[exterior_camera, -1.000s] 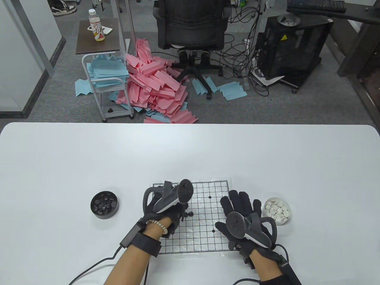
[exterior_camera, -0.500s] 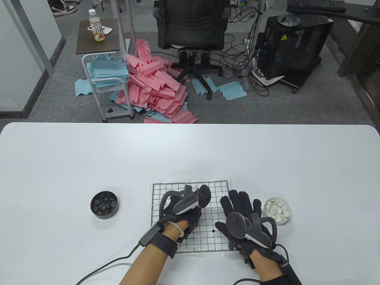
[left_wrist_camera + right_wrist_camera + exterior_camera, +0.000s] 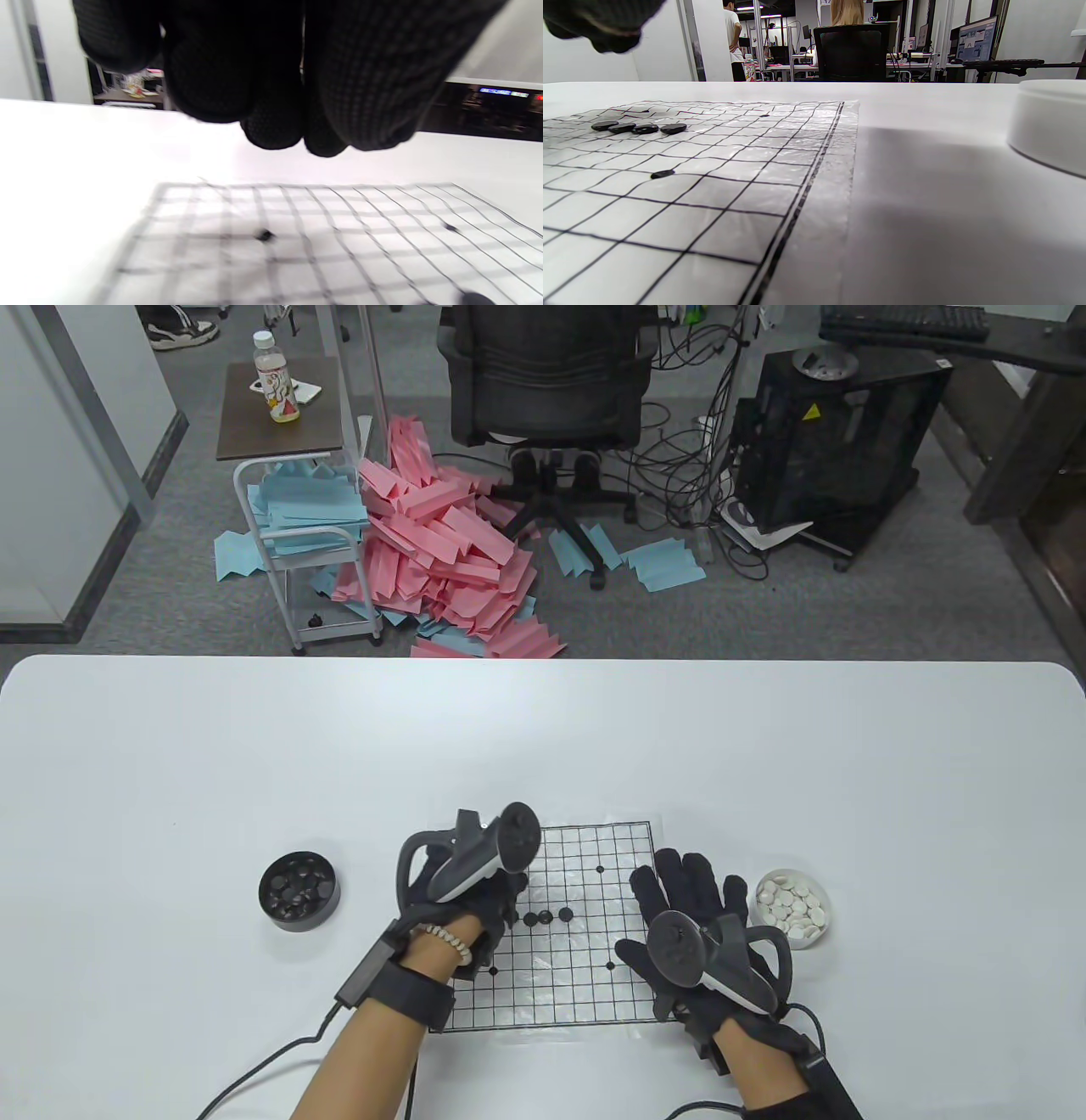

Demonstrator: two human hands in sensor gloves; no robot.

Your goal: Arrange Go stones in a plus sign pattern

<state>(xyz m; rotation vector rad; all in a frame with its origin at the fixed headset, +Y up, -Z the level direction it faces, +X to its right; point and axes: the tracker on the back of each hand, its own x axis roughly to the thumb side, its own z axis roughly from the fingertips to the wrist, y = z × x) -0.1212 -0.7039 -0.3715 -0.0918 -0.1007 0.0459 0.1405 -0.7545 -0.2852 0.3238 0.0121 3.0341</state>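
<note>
Black stones point(image 3: 538, 916) in short row on grid board point(image 3: 585, 984), just right of left hand point(image 3: 475, 912). Left fingers point(image 3: 275, 123) bunched together, above board. Right hand point(image 3: 691, 916) spread flat on board's right edge. White-stone bowl point(image 3: 793, 906) just beyond it; black-stone bowl point(image 3: 299, 891) left of left hand.

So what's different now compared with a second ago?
The left hand swung right over the board, then drew back left, leaving a row of black stones uncovered. Whether it holds anything is hidden. The right hand stayed flat at the board's right edge; both bowls unmoved.
</note>
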